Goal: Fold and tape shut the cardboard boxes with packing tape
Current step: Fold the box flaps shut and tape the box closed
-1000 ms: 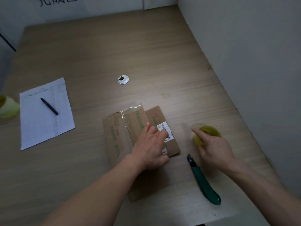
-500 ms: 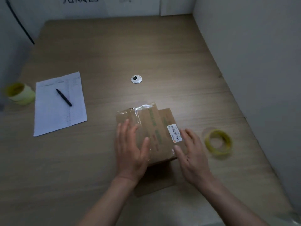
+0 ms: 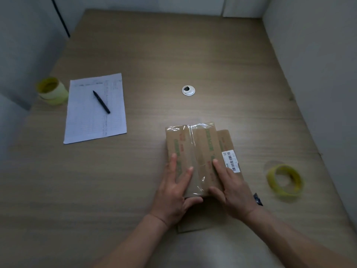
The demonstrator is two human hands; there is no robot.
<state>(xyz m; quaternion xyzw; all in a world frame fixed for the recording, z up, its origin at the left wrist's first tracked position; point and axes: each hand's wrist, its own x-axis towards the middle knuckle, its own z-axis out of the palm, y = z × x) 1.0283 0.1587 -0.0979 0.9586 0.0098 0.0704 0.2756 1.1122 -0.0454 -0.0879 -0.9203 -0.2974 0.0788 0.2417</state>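
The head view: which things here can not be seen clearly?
- Box: near end hidden by the left hand and right hand.
- Dark tool: mostly behind the right wrist.
- Sheet of paper: writing too small.
- Barcode label: text too small.

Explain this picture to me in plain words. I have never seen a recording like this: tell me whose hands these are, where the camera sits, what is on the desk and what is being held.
The camera is worn on a person's head and looks down at their own hands; there is no machine. Both hands lie on a cardboard box that already has clear tape along its top seam. The left hand rests flat on top with its thumb hooked over the near edge; the right hand presses the right side with straight fingers. Neither holds a tool. On the wooden desk lie a yellow tape roll to the right, a paper sheet with a black pen on it, and a second yellow roll at the far left.
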